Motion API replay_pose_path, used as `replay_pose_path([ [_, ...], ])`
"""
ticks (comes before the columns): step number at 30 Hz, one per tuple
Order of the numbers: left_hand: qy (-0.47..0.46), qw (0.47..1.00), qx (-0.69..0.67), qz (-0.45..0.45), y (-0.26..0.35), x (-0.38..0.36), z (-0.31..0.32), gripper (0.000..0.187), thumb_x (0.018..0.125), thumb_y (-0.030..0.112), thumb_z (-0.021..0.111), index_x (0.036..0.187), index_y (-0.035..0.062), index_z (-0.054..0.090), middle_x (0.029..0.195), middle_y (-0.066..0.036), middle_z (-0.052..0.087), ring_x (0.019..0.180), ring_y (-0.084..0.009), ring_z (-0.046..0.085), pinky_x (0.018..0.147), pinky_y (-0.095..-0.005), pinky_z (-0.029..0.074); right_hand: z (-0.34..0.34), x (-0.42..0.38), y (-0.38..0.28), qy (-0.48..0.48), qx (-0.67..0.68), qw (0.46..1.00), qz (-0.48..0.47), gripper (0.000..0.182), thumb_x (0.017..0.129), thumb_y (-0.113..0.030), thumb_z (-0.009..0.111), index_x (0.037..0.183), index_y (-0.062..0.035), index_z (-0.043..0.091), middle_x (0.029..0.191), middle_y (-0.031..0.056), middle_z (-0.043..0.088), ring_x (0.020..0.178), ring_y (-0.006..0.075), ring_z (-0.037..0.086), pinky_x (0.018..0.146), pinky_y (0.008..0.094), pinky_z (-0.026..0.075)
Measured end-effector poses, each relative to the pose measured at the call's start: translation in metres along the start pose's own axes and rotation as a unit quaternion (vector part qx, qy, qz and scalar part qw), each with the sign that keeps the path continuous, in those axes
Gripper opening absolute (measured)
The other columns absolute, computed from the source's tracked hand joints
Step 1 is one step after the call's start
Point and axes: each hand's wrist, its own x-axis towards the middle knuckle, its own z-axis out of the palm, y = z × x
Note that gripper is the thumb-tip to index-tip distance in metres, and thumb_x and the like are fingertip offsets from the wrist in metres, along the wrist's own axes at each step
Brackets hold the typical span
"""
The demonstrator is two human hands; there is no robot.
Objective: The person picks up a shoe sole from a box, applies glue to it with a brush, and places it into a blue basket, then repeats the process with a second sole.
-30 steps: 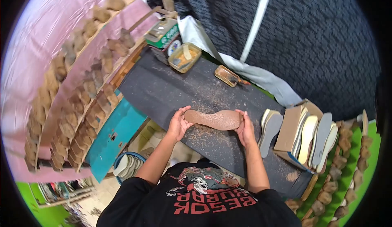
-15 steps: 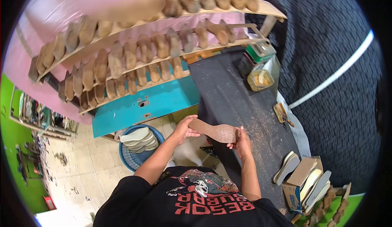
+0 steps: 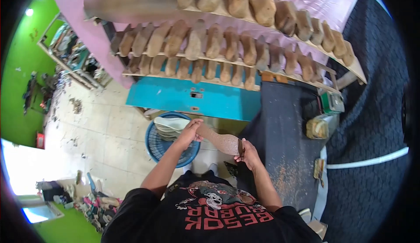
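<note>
**Brown Sole Held at Both Ends Beside Blue Basket**

The brown sole [image 3: 218, 140] was slanted in the air just right of the blue basket [image 3: 154, 149], as the wearer saw it. The left hand [image 3: 189, 133], in front of the basket's right rim, had its fingers closed on the sole's upper end. The right hand [image 3: 248, 154], farther right of the basket, pinched the lower end between thumb and fingers.

Only those two grips appeared to support it, so loosening either could let the sole swing or drop to the floor beside the basket. Pushing the hands together might buckle its middle. A dip of the left hand could knock the pale insoles [image 3: 169, 124] stacked inside the basket.
</note>
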Motion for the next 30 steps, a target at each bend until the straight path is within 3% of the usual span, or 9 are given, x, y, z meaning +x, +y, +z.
replay_pose_path([
  [4,0.140,0.989,-0.032,-0.032,-0.027,-0.045,-0.018,0.032,0.105,0.035,0.043,0.128,0.0144,0.051,0.098,-0.008,0.063,0.069,-0.0171,0.064,0.063,-0.0315,0.053,0.026,0.031,-0.007,-0.066,-0.116,0.991,-0.026,0.038,0.103,-0.047,0.051,0.105,-0.0093,0.056,0.071,0.0058,0.061,0.050,0.0158,0.059,0.045,0.0288,0.047],
  [6,0.150,0.979,-0.131,-0.046,-0.053,-0.064,-0.029,0.034,0.104,0.038,0.045,0.128,0.0137,0.049,0.097,-0.009,0.064,0.071,-0.0196,0.066,0.063,-0.0323,0.053,0.032,0.045,0.003,-0.093,-0.173,0.979,-0.054,0.036,0.103,-0.046,0.051,0.102,-0.0105,0.056,0.070,0.0033,0.060,0.051,0.0135,0.058,0.045,0.0271,0.045],
  [13,0.262,0.956,-0.122,-0.057,-0.098,-0.140,-0.035,0.038,0.103,0.042,0.048,0.122,0.0091,0.047,0.095,-0.014,0.065,0.071,-0.0235,0.068,0.067,-0.0352,0.056,0.071,0.060,0.057,-0.175,-0.247,0.953,0.005,0.031,0.103,-0.042,0.052,0.100,-0.0111,0.053,0.073,0.0024,0.054,0.052,0.0120,0.053,0.044,0.0270,0.041],
  [18,0.281,0.948,-0.143,-0.047,-0.112,-0.159,-0.060,0.036,0.102,0.039,0.051,0.121,0.0089,0.048,0.093,-0.012,0.065,0.069,-0.0224,0.068,0.064,-0.0340,0.056,0.098,0.049,0.065,-0.209,-0.250,0.945,-0.036,0.031,0.103,-0.041,0.053,0.099,-0.0104,0.052,0.075,0.0021,0.054,0.055,0.0117,0.054,0.049,0.0275,0.044],
  [24,0.259,0.956,-0.139,-0.007,-0.110,-0.123,-0.109,0.034,0.100,0.033,0.053,0.124,0.0089,0.048,0.099,-0.013,0.063,0.070,-0.0234,0.068,0.064,-0.0349,0.056,0.121,0.026,0.069,-0.141,-0.207,0.964,-0.088,0.027,0.104,-0.034,0.053,0.100,-0.0076,0.057,0.080,0.0036,0.061,0.062,0.0128,0.060,0.056,0.0274,0.048],
  [28,0.202,0.962,-0.183,-0.002,-0.082,-0.104,-0.141,0.035,0.098,0.029,0.055,0.127,0.0101,0.048,0.106,-0.011,0.062,0.087,-0.0258,0.070,0.080,-0.0377,0.056,0.150,0.034,0.099,-0.089,-0.159,0.976,-0.123,0.023,0.102,-0.030,0.058,0.100,-0.0072,0.058,0.081,0.0024,0.062,0.069,0.0108,0.060,0.061,0.0258,0.048],
  [29,0.179,0.969,-0.170,-0.012,-0.080,-0.101,-0.155,0.038,0.098,0.030,0.056,0.130,0.0112,0.048,0.110,-0.011,0.062,0.098,-0.0262,0.069,0.087,-0.0387,0.054,0.166,0.041,0.114,-0.058,-0.172,0.964,-0.194,0.022,0.101,-0.028,0.061,0.100,-0.0063,0.058,0.081,0.0014,0.062,0.072,0.0095,0.059,0.064,0.0254,0.048],
  [30,0.162,0.969,-0.186,-0.028,-0.095,-0.099,-0.174,0.038,0.098,0.030,0.056,0.130,0.0112,0.048,0.110,-0.011,0.062,0.098,-0.0262,0.069,0.087,-0.0387,0.054,0.173,0.032,0.128,-0.017,-0.203,0.947,-0.250,0.020,0.100,-0.025,0.063,0.100,-0.0055,0.059,0.081,0.0005,0.062,0.074,0.0082,0.058,0.067,0.0250,0.047],
])
